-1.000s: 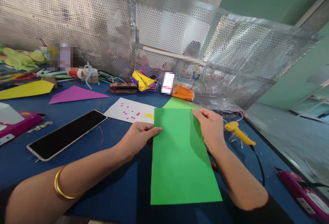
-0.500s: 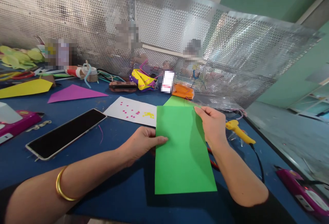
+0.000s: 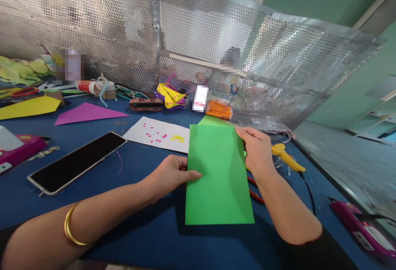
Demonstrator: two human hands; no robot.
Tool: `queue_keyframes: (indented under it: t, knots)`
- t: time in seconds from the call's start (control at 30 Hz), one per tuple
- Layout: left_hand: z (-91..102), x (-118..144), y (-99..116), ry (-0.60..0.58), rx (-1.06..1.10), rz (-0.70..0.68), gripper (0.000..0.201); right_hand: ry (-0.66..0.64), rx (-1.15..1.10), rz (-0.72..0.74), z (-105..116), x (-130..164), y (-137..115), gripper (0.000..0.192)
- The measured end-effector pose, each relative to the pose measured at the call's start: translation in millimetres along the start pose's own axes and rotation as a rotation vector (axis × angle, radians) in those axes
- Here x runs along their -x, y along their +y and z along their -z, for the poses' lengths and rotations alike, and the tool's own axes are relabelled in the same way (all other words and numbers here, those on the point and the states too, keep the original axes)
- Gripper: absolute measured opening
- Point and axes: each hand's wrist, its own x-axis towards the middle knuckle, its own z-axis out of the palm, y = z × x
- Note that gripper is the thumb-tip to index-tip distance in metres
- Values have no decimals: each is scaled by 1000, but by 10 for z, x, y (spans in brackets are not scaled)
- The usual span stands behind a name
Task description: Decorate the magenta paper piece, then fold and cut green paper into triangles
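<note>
Green sheet held up over the blue table – left hand pinches its left edge, right hand its upper right corner, thumbs on top. It hides the white card's right end; phone lies left, corded yellow tool right – just beside the right hand.

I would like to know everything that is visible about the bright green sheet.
The green sheet is a plain rectangle, flat and smooth, looking like stiff paper or thin foam. No marks or folds show, only soft shadows. It seems to be lifted above the blue table, its short lower edge nearest the person. The left hand pinches its left edge, thumb on the upper face; the right hand grips the upper right corner.
</note>
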Motion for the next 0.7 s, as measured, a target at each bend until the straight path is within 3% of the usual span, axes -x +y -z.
queue_keyframes:
  t: [0.2, 0.5, 0.7]
  knots:
    - [-13, 14, -38, -145, -69, 21, 18, 92, -183, -106, 11, -61, -34, 24]
    - [-14, 34, 42, -33, -121, 52, 20, 122, -279, -201, 2, -77, -51, 25]
    - [-12, 24, -11, -122, -86, 55, 12, 150, -305, -208, -1, -92, -25, 23]
